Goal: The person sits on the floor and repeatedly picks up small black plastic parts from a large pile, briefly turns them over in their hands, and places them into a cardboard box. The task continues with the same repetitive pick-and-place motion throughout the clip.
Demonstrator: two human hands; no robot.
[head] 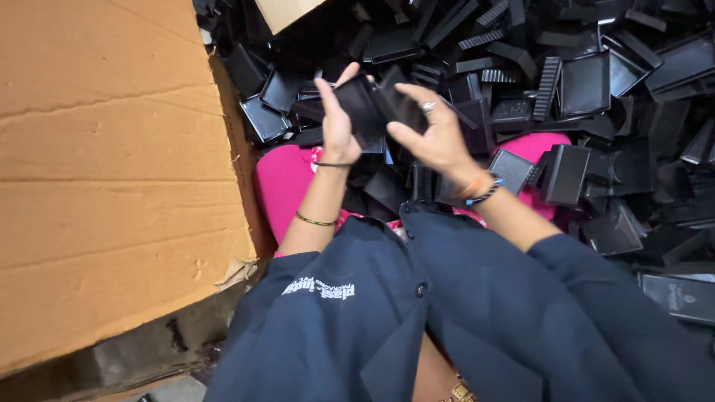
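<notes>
Above the lap, over the pink cloth [287, 182], left hand [337, 126] and right hand [432, 138] both grip one black plastic piece [376, 104], held up between them. Left fingers curl around its left edge, thumb on top; right fingers pinch its right side, ring visible. Heap of black plastic parts [596, 82] fills the right, cardboard flap [112, 164] lies left.
</notes>
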